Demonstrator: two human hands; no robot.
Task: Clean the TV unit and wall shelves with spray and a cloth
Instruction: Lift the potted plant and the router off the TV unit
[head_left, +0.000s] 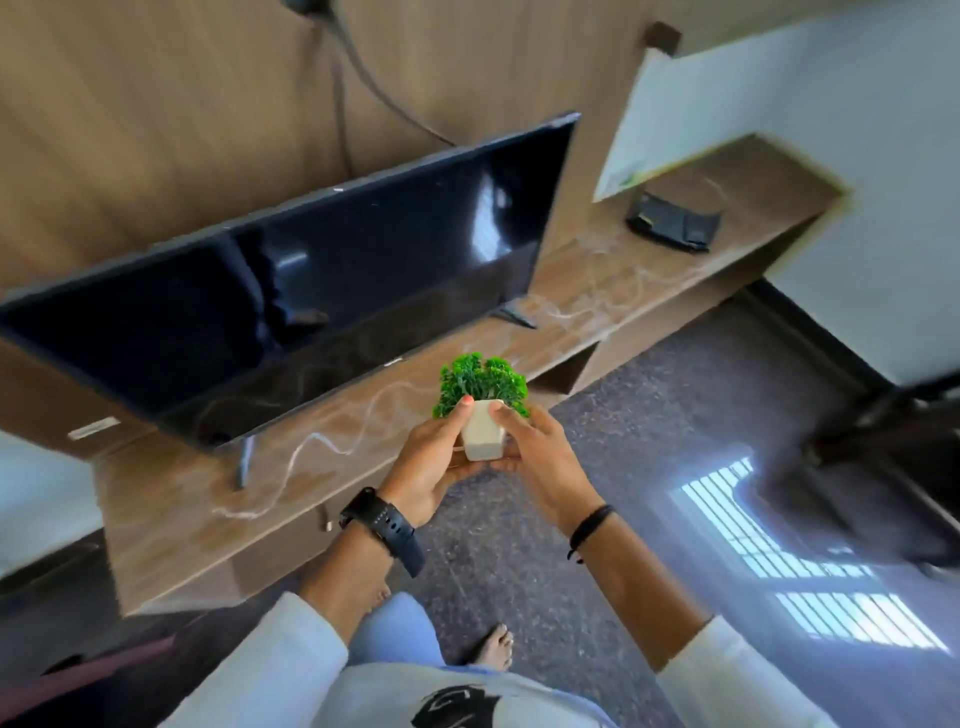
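Note:
A small green artificial plant in a white pot (483, 431) is held in front of the wooden TV unit (171, 525), above its front edge. My left hand (428, 467) grips the pot from the left and below, thumb up on its side. On the pot's right side my right hand (540, 457) grips it with curled fingers. The unit's top shows white wavy streaks of spray or foam (322, 447) along its length. No cloth or spray bottle is in view.
A black TV (291, 280) stands on the unit with cables running up the wood wall panel. A black box (672, 223) lies on the unit's right end under a white board (685, 119). Dark furniture (872, 467) stands at right. My bare feet are on the speckled floor.

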